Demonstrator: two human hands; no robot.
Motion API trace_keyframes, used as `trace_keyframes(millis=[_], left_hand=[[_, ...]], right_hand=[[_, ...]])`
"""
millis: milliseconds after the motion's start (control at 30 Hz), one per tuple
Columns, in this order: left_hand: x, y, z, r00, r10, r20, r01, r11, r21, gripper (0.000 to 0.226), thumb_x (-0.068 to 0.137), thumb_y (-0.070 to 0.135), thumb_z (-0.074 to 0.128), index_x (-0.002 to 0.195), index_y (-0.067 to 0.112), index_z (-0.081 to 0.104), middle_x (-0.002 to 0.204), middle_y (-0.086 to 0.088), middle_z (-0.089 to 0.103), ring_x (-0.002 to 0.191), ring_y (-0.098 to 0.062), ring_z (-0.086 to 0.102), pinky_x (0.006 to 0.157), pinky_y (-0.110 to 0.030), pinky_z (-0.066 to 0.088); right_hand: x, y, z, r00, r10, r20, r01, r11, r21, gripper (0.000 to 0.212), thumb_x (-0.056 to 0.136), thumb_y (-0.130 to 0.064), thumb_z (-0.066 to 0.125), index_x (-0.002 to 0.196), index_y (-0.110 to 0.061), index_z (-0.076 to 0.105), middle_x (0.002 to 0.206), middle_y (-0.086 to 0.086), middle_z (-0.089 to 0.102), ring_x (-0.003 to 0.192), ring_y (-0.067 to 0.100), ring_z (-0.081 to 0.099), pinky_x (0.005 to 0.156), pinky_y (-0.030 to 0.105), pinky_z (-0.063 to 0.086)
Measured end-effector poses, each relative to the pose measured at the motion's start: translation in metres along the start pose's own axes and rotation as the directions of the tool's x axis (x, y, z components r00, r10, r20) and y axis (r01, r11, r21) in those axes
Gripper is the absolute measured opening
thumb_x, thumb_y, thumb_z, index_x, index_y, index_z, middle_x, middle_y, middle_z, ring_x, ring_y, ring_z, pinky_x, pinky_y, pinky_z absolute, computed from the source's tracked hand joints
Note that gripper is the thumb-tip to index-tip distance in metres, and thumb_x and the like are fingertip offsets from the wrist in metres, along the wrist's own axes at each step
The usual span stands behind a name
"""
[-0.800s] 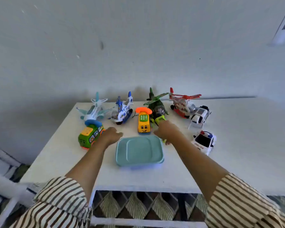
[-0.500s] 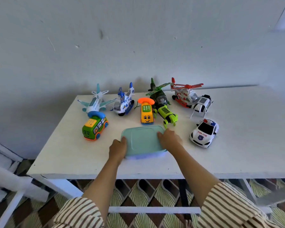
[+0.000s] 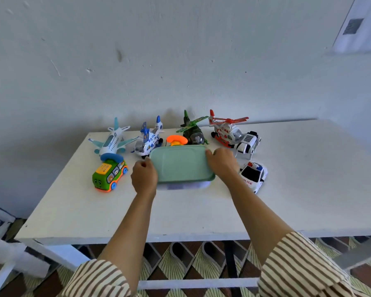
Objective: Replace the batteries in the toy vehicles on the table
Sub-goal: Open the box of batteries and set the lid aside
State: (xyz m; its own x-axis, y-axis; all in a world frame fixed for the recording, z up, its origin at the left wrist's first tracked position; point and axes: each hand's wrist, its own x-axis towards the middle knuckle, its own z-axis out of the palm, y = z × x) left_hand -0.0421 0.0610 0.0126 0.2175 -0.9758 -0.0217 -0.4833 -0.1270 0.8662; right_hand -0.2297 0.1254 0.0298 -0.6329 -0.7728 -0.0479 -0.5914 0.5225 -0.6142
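A clear plastic box with a teal lid is raised above the white table, tilted towards me. My left hand grips its left edge and my right hand grips its right edge. Toy vehicles stand behind and beside it: a green bus, a white-teal plane, a blue-white plane, a green helicopter, a red-white helicopter, a white truck and a police car. The box hides most of the yellow phone car.
The table stands against a pale wall. A patterned floor shows under the table's near edge. White frame bars stand at the lower left.
Both hands moved from the toys to the teal-lidded box, gripped its two sides and lifted it up off the table. It now covers the yellow phone car and the lime toy.
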Motion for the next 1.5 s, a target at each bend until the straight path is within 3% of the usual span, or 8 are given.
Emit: trace_keyframes(millis=[167,367,567,767,1133,1333,1433,1500], left_hand=[[-0.023,0.052,0.049,0.995,0.092,0.038,-0.09,0.994,-0.055,0.036,0.101,0.027,0.035,0.105,0.0,0.059,0.107,-0.02,0.061,0.105,-0.037,0.055,0.077,-0.035,0.036],[-0.097,0.085,0.145,0.974,0.14,0.179,-0.122,0.987,-0.106,0.031,0.101,0.028,0.039,0.092,0.004,0.056,0.089,-0.015,0.057,0.091,-0.033,0.056,0.068,-0.032,0.033],[-0.179,0.105,0.239,0.92,0.173,0.351,-0.147,0.984,-0.099,0.031,0.101,0.03,0.04,0.097,0.003,0.054,0.092,-0.011,0.057,0.091,-0.03,0.055,0.072,-0.034,0.036],[-0.227,0.109,0.297,0.898,0.146,0.415,-0.127,0.989,-0.072,0.03,0.099,0.034,0.043,0.08,0.011,0.044,0.077,-0.005,0.05,0.078,-0.026,0.048,0.065,-0.033,0.033],[-0.241,0.112,0.334,0.863,0.156,0.481,-0.198,0.979,0.038,0.032,0.1,0.033,0.042,0.081,0.008,0.046,0.075,-0.006,0.052,0.077,-0.027,0.048,0.064,-0.032,0.029],[-0.256,0.107,0.34,0.937,0.018,0.348,-0.035,0.999,0.042,0.018,0.096,0.025,0.046,0.09,0.009,0.049,0.087,-0.005,0.055,0.081,-0.026,0.05,0.069,-0.03,0.031],[-0.256,0.109,0.342,0.926,-0.01,0.376,-0.007,0.999,0.043,0.011,0.092,0.021,0.047,0.094,0.01,0.049,0.088,-0.004,0.054,0.08,-0.025,0.05,0.069,-0.029,0.033],[-0.252,0.109,0.342,0.912,-0.004,0.411,-0.016,0.999,0.046,0.013,0.092,0.023,0.048,0.097,0.011,0.05,0.094,-0.004,0.056,0.083,-0.025,0.049,0.071,-0.03,0.035]], right_hand=[[0.029,0.044,-0.056,0.994,0.058,-0.093,-0.051,0.996,0.072,0.042,0.092,-0.041,0.039,0.101,-0.008,0.062,0.099,0.011,0.059,0.09,0.029,0.056,0.072,0.031,0.041],[0.056,0.147,-0.124,0.98,0.162,-0.118,-0.159,0.987,0.034,0.037,0.091,-0.043,0.041,0.072,-0.012,0.051,0.083,0.007,0.057,0.074,0.029,0.054,0.065,0.028,0.039],[0.061,0.257,-0.191,0.954,0.273,-0.121,-0.277,0.961,-0.022,0.039,0.093,-0.041,0.041,0.08,-0.007,0.057,0.071,0.005,0.055,0.066,0.027,0.053,0.065,0.029,0.039],[0.058,0.325,-0.223,0.935,0.343,-0.092,-0.345,0.939,0.003,0.039,0.091,-0.041,0.041,0.076,-0.008,0.055,0.064,0.006,0.06,0.063,0.027,0.058,0.063,0.028,0.043],[0.05,0.376,-0.224,0.917,0.386,0.103,-0.396,0.914,0.093,0.038,0.093,-0.032,0.039,0.074,-0.004,0.055,0.056,0.013,0.066,0.052,0.028,0.067,0.062,0.031,0.052],[0.067,0.366,-0.217,0.951,0.304,0.059,-0.304,0.953,-0.011,0.03,0.091,-0.041,0.044,0.092,-0.013,0.056,0.089,0.006,0.061,0.084,0.028,0.061,0.069,0.03,0.043],[0.071,0.364,-0.204,0.978,0.2,0.062,-0.204,0.977,0.061,0.026,0.091,-0.041,0.048,0.094,-0.017,0.06,0.085,0.001,0.056,0.081,0.024,0.054,0.064,0.029,0.038],[0.073,0.367,-0.196,0.979,0.203,0.001,-0.199,0.961,0.194,0.028,0.091,-0.039,0.052,0.081,-0.015,0.059,0.075,0.002,0.055,0.074,0.024,0.051,0.058,0.029,0.035]])
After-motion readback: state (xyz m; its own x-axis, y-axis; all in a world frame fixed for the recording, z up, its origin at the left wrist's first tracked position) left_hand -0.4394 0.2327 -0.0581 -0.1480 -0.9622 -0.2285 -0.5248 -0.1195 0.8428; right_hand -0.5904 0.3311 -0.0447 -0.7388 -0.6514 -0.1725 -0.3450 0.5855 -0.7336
